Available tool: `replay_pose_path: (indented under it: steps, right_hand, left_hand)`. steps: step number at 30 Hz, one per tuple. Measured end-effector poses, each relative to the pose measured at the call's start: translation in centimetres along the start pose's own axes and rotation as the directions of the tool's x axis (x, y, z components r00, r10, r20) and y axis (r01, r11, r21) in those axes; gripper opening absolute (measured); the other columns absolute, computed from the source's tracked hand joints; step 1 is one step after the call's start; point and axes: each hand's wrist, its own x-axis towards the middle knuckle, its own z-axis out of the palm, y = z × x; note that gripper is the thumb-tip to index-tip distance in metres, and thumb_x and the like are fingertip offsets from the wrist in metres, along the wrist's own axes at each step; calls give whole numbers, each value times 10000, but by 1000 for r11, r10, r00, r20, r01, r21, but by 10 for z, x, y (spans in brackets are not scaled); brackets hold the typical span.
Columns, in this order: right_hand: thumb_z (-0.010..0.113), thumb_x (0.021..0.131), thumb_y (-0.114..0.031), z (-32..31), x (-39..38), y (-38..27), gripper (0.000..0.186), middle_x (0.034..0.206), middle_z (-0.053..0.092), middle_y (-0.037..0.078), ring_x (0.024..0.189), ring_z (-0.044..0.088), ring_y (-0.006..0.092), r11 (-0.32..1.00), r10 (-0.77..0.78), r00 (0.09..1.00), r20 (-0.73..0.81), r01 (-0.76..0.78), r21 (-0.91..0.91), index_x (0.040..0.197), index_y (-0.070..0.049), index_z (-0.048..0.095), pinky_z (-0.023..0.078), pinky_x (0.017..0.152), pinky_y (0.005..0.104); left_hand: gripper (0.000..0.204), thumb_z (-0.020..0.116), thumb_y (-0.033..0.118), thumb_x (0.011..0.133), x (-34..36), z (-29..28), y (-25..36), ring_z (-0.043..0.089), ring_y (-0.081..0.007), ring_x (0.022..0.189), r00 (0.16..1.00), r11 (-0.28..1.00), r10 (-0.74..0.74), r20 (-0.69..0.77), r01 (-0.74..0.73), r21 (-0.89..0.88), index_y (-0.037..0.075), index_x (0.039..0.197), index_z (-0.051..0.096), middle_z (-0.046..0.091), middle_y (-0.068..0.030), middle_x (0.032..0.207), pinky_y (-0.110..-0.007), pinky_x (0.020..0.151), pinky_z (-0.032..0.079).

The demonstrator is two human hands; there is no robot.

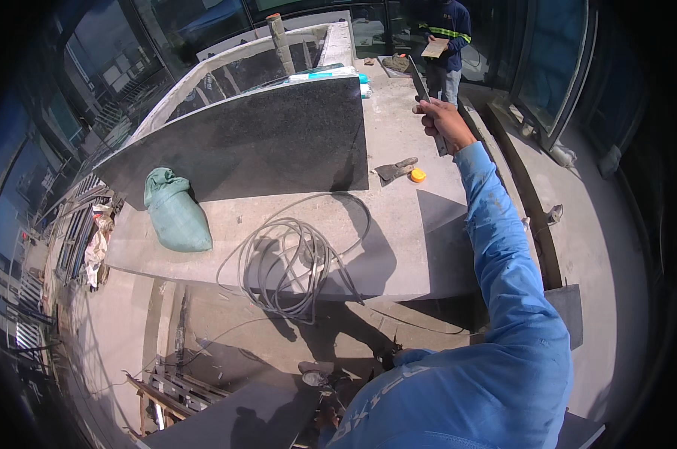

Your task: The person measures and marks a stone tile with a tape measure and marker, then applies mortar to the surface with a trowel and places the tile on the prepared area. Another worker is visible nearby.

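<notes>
My right hand [444,123] is stretched out over the right side of the pale stone slab [398,239], its fingers closed round a long, thin, dark flat strip [421,81]. The strip looks like a metal straightedge and sticks out above and below the fist. Below the hand, on the slab, lie a dark work glove [395,170] and a round yellow tape measure [418,175]. Low down beside my torso, a round-headed tool [314,378], perhaps an angle grinder, sits in shadow. A skin-coloured patch near it may be my left hand [327,417], with its fingers hidden.
A dark polished panel [256,142] leans along the slab, with a green sack [177,211] against it. A coiled grey cable [293,262] hangs over the front edge. Another person [447,45] stands at the back holding a board. Timber pieces [177,393] lie low left.
</notes>
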Motion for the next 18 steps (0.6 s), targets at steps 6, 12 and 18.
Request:
replay_pose_path:
  steps: [6, 12, 18]
  right_hand:
    - [593, 1020, -269, 198, -60, 53, 225, 622, 416, -101, 497, 310, -10, 989, -93, 990, 109, 105, -107, 928, -66, 626, 202, 451, 195]
    - [690, 955, -275, 462, -191, 281, 295, 574, 467, -57, 457, 374, 36, 869, 494, 833, 248, -474, -139, 790, -33, 649, 247, 432, 245]
    - [587, 1017, -345, 664, -193, 298, 393, 692, 579, 4, 519, 403, 43, 865, 499, 634, 591, -329, -379, 978, 36, 674, 326, 485, 252]
  left_hand:
    - [518, 593, 460, 930, 88, -60, -75, 653, -446, 1050, 999, 974, -39, -25, 32, -225, 14, 1180, 679, 689, -261, 1117, -509, 911, 502]
    - [435, 641, 347, 943, 135, -167, -156, 709, -212, 678, 977, 931, -154, -148, 94, -353, -31, 1156, 681, 733, -164, 863, -373, 609, 568]
    - [408, 665, 366, 922, 183, -301, -205, 729, -275, 752, 947, 922, -288, -142, 235, -308, 7, 1113, 710, 745, -159, 882, -397, 698, 573]
